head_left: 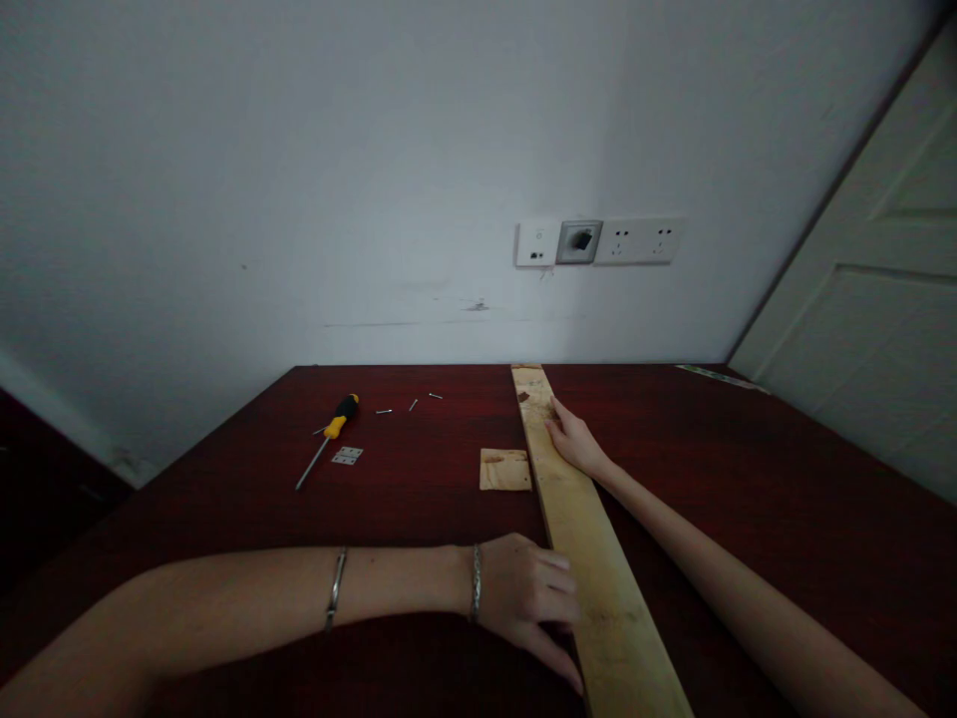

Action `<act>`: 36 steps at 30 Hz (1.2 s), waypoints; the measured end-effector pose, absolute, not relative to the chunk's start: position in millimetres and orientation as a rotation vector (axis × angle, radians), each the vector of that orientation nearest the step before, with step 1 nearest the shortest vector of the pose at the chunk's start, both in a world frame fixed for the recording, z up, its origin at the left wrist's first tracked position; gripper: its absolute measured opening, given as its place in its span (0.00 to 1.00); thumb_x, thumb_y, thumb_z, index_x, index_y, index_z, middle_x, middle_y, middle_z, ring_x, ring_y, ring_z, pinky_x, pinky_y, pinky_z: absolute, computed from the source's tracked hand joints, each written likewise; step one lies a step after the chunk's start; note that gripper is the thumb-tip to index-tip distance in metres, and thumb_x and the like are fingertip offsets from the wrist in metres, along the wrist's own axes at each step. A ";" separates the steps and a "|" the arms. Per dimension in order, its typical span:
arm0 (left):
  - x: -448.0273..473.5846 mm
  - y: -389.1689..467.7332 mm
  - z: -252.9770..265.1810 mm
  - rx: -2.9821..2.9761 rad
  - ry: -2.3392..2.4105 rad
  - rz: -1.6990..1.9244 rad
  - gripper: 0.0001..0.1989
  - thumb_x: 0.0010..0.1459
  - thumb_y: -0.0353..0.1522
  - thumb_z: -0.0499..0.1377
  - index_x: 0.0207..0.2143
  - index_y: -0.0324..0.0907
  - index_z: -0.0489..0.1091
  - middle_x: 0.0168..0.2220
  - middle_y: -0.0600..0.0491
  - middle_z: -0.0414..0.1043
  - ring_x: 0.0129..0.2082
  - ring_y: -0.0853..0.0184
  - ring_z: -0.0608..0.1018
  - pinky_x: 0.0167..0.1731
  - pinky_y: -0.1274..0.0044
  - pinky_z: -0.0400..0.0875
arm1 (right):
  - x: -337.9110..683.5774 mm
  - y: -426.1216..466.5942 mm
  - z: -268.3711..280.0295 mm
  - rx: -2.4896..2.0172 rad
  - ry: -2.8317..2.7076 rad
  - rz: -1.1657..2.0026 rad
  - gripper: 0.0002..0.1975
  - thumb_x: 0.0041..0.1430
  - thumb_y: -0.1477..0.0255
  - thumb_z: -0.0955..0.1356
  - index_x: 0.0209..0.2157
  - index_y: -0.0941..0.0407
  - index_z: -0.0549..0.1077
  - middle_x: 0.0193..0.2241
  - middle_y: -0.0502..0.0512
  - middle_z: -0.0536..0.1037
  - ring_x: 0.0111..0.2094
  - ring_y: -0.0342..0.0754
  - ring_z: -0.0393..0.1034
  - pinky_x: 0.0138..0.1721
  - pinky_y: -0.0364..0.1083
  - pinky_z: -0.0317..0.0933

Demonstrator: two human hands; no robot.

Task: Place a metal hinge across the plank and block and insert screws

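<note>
Have left hand (530, 588) on the near part of a long wooden plank (587, 538), with fingers half bent over its left edge and thumb along the same side; have right hand (575, 439) farther up, with thumb and fingertips at the right edge; cannot tell, for either hand, whether gripping the wood or only pressing on it; see the plank running lengthwise over the dark red table (426, 509), with its far end close to the wall (404, 179); see a small wooden square (505, 470) just beside its left edge; see, well off to the left, a yellow-and-black screwdriver (336, 424), a metal hinge (348, 456) near its shaft and three loose screws (413, 405) toward the wall; see also two bracelets (477, 583) on the left arm.
</note>
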State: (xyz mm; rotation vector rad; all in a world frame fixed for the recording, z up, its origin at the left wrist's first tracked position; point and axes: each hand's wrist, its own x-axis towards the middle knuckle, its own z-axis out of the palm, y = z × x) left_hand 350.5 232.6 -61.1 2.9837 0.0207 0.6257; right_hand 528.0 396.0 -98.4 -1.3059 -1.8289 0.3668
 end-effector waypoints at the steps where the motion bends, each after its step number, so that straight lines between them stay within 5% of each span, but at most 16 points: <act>1: 348.0 236.8 -57.4 2.977 0.037 0.629 0.23 0.49 0.53 0.57 0.22 0.41 0.63 0.21 0.56 0.65 0.25 0.71 0.67 0.21 0.78 0.59 | 528.1 395.9 -98.5 -1.308 -1.829 0.367 0.26 0.55 0.70 0.60 0.56 0.62 0.61 0.54 0.67 0.67 0.55 0.56 0.62 0.55 0.57 0.55; 6: 320.0 281.0 -38.0 2.948 0.530 0.707 0.20 0.52 0.46 0.58 0.38 0.38 0.66 0.38 0.48 0.68 0.39 0.64 0.69 0.40 0.73 0.67 | 528.3 395.1 -98.5 -1.317 -1.821 0.370 0.26 0.55 0.70 0.60 0.56 0.63 0.60 0.54 0.68 0.66 0.55 0.56 0.62 0.56 0.56 0.54; 11: 289.5 322.4 -47.3 2.756 1.039 0.584 0.39 0.40 0.42 0.66 0.53 0.37 0.56 0.51 0.40 0.60 0.51 0.54 0.63 0.50 0.62 0.61 | 527.6 395.6 -99.4 -1.325 -1.804 0.369 0.26 0.56 0.70 0.60 0.56 0.65 0.61 0.54 0.69 0.67 0.55 0.57 0.62 0.57 0.57 0.52; 36: 291.7 321.1 -52.9 2.586 1.117 0.542 0.36 0.44 0.41 0.64 0.53 0.38 0.55 0.46 0.43 0.64 0.45 0.57 0.67 0.44 0.64 0.64 | 528.3 395.4 -99.2 -1.299 -1.808 0.354 0.26 0.54 0.74 0.61 0.56 0.60 0.61 0.52 0.64 0.69 0.53 0.55 0.64 0.55 0.56 0.55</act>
